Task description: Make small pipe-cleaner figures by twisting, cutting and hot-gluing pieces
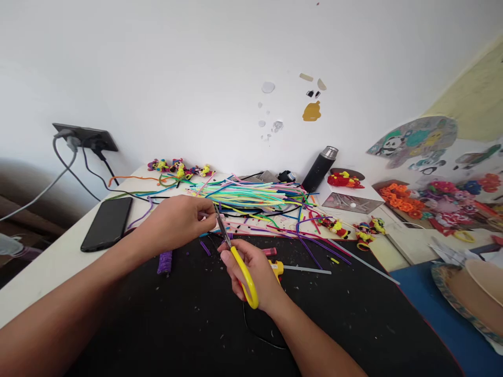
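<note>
Yellow-handled scissors (244, 272): gripped in right hand (251, 269), above black mat (188, 324) on worktop (51, 256). Blades point toward left hand (176, 220), thumb and index pinched together; item between them indistinct. Beyond: multicoloured pipe cleaners (247, 193).

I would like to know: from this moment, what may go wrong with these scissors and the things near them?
The blades of the scissors are right at the fingertips of the left hand, so a slip could nick a finger. The yellow glue gun lies close beside the right hand; if hot, it might burn, though its heat cannot be seen. The black cord could catch the right forearm.
</note>
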Available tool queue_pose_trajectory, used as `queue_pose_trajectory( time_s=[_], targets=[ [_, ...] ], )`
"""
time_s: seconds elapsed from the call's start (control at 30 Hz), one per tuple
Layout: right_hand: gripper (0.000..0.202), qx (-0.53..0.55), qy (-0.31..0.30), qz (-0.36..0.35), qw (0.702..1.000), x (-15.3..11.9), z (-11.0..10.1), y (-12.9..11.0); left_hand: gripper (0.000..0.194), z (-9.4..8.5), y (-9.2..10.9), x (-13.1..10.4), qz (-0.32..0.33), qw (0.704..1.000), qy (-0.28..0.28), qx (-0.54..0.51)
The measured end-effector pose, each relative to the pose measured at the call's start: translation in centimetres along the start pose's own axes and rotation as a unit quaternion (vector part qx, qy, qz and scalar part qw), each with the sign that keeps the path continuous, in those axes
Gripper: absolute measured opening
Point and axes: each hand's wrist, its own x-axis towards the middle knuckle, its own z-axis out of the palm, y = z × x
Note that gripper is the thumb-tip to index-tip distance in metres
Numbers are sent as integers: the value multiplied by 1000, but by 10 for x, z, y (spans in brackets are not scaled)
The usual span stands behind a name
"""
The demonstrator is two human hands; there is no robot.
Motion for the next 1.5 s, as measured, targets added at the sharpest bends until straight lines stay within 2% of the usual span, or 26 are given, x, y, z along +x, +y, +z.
queue_pose_trajectory(
  time_s=[0.13, 0.27, 0.43, 0.67, 0.8, 1.0, 1.3, 1.5],
  targets=[
    [66, -6, 2, 20, 1000, -2, 3, -4, 26, -1, 1, -2, -3, 1000, -11, 12],
    [62, 2, -24, 46, 999, -3, 6, 1, 28, 2, -2, 0, -2, 999, -31, 37],
    [50, 27, -36, 86, 995, -4, 9, 9, 26, 11, -8, 7, 13, 992, -92, 83],
    [28, 60, -23, 209, 976, -11, 15, 9, 26, 26, -15, 15, 61, 975, -189, 103],
    [23, 80, -18, 263, 961, -13, 19, 13, 20, 35, -18, 16, 88, 965, -219, 111],
    [16, 68, -3, 293, 954, -13, 22, 16, 22, 45, -21, 17, 106, 960, -229, 120],
    [28, 67, -13, 266, 962, -12, 19, 31, 23, 45, -20, 14, 115, 960, -216, 135],
    [28, 45, -3, 281, 959, -13, 23, 25, 27, 45, -17, 13, 115, 959, -217, 139]
  ],
)
